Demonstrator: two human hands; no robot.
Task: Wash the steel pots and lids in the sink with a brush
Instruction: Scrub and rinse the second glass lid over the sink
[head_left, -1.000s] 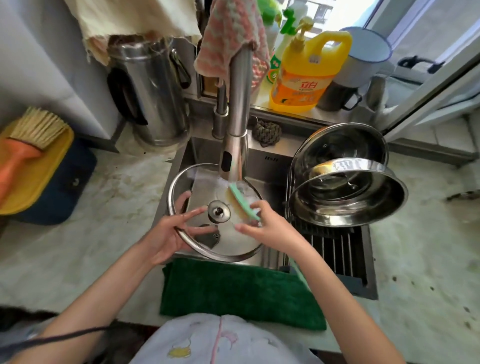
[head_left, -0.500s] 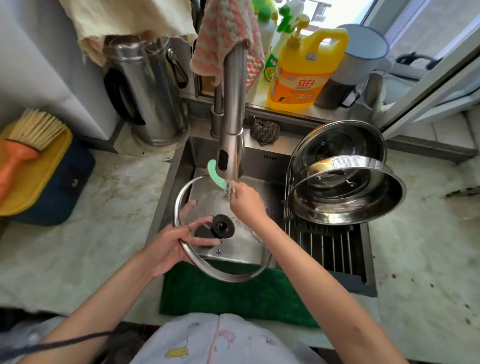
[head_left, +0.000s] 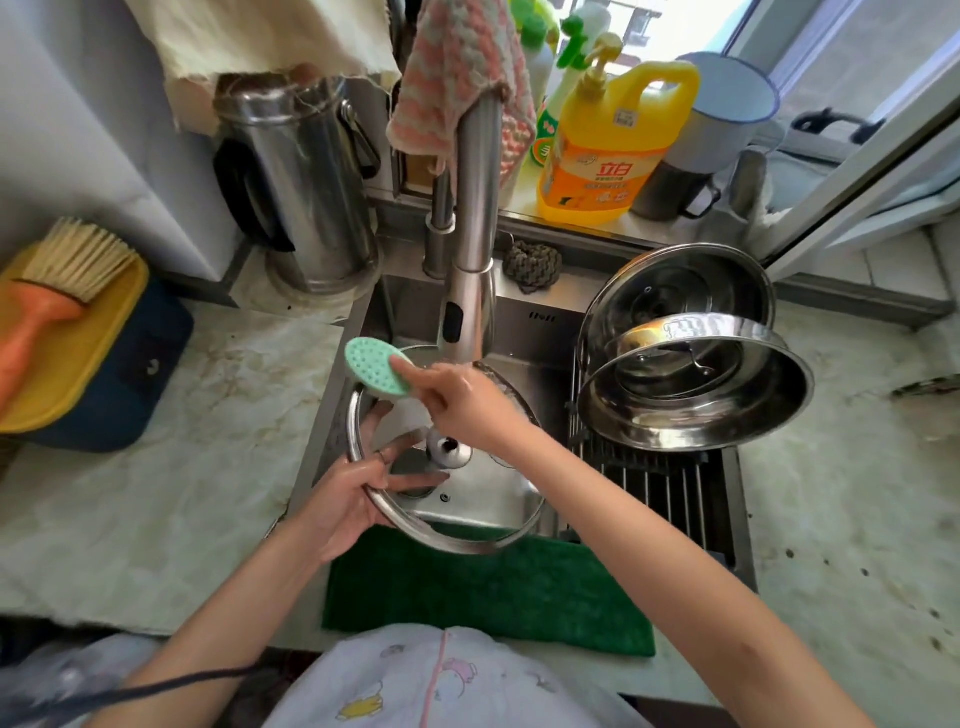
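- Left grip (head_left: 345, 499) clasps the lid (head_left: 483, 493) at its near-left rim, thumb over the steel band and fingers spread under the glass; the lid hangs tilted over the sink (head_left: 535, 317), below the tap (head_left: 475, 208)
- Right grip (head_left: 462, 400) pinches the brush (head_left: 374, 371) by its edge, just above the lid's far-left rim; I cannot tell whether brush and glass touch
- Lid handling: stiff glass in a steel band; I judge it slippery when wet and breakable against the steel sink; one hand carries it; best taken at the rim or by the centre knob (head_left: 447, 449), not by bare glass
- Brush handling: small, light, nubbed green disc; probably soft and bendy, so my fingers should back it close behind the working face
- Pot (head_left: 727, 410) handling: it lies tilted on its side on the rack (head_left: 654, 483) at the sink's right; stiff thin steel, likely heavier than the lid; take it by the rolled rim, as no handles show
- Count: one lid in my grip; one certain pot; one more round steel piece (head_left: 675, 280) behind it, lid or pot I cannot tell; two brushes, the green one and a bristle brush (head_left: 67, 270) on the desk (head_left: 156, 467) at far left; one green cloth (head_left: 493, 587) at the sink's front edge
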